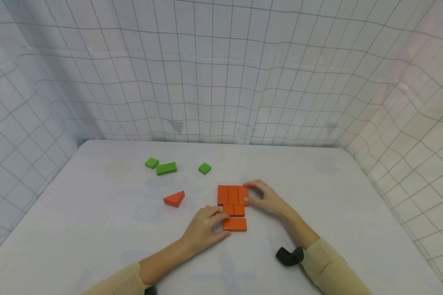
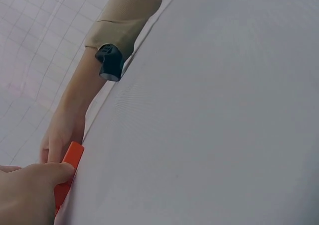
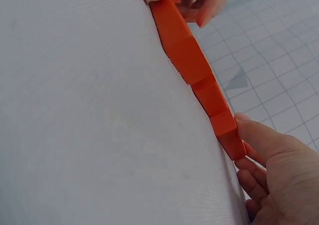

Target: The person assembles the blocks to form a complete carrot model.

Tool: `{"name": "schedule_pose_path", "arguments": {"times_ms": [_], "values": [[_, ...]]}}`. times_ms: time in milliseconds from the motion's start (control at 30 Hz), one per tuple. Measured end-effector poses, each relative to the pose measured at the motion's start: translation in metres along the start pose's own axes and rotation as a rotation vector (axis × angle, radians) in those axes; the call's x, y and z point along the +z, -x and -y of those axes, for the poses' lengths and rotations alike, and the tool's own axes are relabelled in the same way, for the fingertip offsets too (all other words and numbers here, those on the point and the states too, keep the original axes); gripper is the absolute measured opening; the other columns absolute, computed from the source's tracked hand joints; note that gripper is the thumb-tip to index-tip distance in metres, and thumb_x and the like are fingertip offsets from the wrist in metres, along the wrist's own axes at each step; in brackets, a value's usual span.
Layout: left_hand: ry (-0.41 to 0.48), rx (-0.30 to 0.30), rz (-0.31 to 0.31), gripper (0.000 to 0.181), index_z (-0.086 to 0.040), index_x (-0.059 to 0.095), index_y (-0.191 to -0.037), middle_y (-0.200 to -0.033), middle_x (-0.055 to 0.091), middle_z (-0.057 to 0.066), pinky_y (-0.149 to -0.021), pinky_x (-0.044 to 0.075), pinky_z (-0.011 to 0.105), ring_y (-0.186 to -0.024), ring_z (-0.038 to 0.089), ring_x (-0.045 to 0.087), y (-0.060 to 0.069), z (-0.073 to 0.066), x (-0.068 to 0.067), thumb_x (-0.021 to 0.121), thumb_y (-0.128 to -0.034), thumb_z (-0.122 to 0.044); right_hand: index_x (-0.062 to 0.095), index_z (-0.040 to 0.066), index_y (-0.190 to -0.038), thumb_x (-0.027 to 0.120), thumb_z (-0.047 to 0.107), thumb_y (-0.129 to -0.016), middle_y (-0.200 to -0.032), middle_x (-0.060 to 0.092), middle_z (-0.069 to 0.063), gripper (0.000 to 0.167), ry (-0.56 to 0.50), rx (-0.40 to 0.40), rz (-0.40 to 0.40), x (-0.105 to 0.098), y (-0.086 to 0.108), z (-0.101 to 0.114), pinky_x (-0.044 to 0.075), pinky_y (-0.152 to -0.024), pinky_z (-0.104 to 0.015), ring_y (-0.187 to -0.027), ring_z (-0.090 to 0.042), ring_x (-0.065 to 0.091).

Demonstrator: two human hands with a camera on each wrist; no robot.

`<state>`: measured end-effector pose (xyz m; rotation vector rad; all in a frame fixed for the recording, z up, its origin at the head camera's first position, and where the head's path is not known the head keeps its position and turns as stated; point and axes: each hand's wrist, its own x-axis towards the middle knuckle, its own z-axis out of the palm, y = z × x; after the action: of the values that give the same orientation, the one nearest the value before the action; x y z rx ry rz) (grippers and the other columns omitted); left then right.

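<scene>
Orange wooden-looking blocks lie flat at the table's middle. Three upright rectangles form the far row, with two smaller blocks (image 1: 234,210) touching below. A horizontal orange rectangular block (image 1: 236,225) lies nearest, a narrow gap apart from them. At its left end, my left hand (image 1: 203,231) pinches it between thumb and fingers; the left wrist view shows the thumb (image 2: 64,171) against its side. My right hand (image 1: 267,199) holds the far row's rightmost orange block (image 1: 242,193), thumb at the near end and a fingertip at the far end. Some fingertips are hidden behind the blocks.
Left of the group lies an orange triangular block (image 1: 174,199). Farther back are a green rectangular block (image 1: 166,169) and two small green blocks, one at left (image 1: 152,163) and another (image 1: 204,168) nearer the middle. Gridded white curtains (image 1: 221,82) surround the white table (image 1: 317,196).
</scene>
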<state>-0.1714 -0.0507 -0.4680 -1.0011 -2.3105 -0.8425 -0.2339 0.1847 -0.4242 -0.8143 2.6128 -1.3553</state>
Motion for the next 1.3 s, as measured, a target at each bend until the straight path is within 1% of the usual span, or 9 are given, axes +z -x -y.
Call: {"name": "schedule_pose_path", "arguments": {"times_ms": [67, 133, 300, 600, 967, 1300], "values": [[-0.006, 0.04, -0.008, 0.03, -0.013, 0.07, -0.09, -0.089, 0.057, -0.003, -0.072, 0.042, 0.029, -0.078, 0.012, 0.05, -0.0003, -0.0001, 0.0006, 0.081, -0.0652, -0.026, 0.053, -0.004, -0.121, 0.067, 0.008, -0.082, -0.119, 0.052, -0.019, 0.043, 0.002, 0.001, -0.001, 0.0, 0.0001, -0.0004, 0.033, -0.097, -0.049, -0.112, -0.033, 0.047], [-0.019, 0.067, -0.011, 0.028, -0.014, 0.071, -0.089, -0.088, 0.056, -0.003, -0.071, 0.042, 0.029, -0.078, 0.012, 0.049, -0.0005, -0.0001, 0.0013, 0.081, -0.066, -0.026, 0.053, -0.003, -0.121, 0.067, 0.009, -0.082, -0.119, 0.052, -0.019, 0.044, 0.004, 0.002, 0.0, 0.0, 0.0002, -0.0005, 0.033, -0.097, -0.049, -0.112, -0.033, 0.047], [-0.049, 0.095, -0.027, 0.025, -0.014, 0.072, -0.088, -0.086, 0.055, -0.003, -0.07, 0.041, 0.028, -0.076, 0.012, 0.048, -0.0005, 0.0008, 0.0035, 0.08, -0.0669, -0.024, 0.053, -0.004, -0.121, 0.067, 0.009, -0.082, -0.119, 0.052, -0.019, 0.043, 0.015, 0.002, -0.002, 0.0, 0.0003, 0.0004, 0.033, -0.096, -0.049, -0.11, -0.033, 0.046], [-0.079, 0.087, -0.036, 0.024, -0.014, 0.073, -0.088, -0.087, 0.055, -0.002, -0.069, 0.04, 0.028, -0.074, 0.012, 0.047, -0.002, 0.0003, 0.0037, 0.08, -0.0676, -0.025, 0.053, -0.004, -0.121, 0.067, 0.009, -0.082, -0.118, 0.052, -0.02, 0.043, 0.011, 0.01, 0.006, -0.0001, 0.0005, 0.0017, 0.033, -0.096, -0.049, -0.109, -0.034, 0.046], [-0.108, 0.075, -0.045, 0.024, -0.014, 0.074, -0.087, -0.088, 0.056, -0.001, -0.071, 0.039, 0.029, -0.076, 0.013, 0.047, -0.0024, 0.0001, 0.0049, 0.079, -0.0676, -0.026, 0.053, -0.004, -0.121, 0.067, 0.008, -0.082, -0.117, 0.052, -0.019, 0.043, 0.014, -0.003, -0.003, -0.0002, 0.0004, 0.001, 0.033, -0.095, -0.049, -0.109, -0.034, 0.046], [-0.122, 0.071, -0.049, 0.023, -0.014, 0.074, -0.087, -0.088, 0.056, -0.001, -0.071, 0.04, 0.029, -0.076, 0.013, 0.048, -0.0024, 0.0007, 0.0056, 0.079, -0.0674, -0.026, 0.054, -0.003, -0.121, 0.067, 0.009, -0.082, -0.116, 0.053, -0.019, 0.043, 0.021, 0.003, -0.001, -0.0004, 0.0005, 0.0007, 0.033, -0.095, -0.048, -0.108, -0.032, 0.046]]}}
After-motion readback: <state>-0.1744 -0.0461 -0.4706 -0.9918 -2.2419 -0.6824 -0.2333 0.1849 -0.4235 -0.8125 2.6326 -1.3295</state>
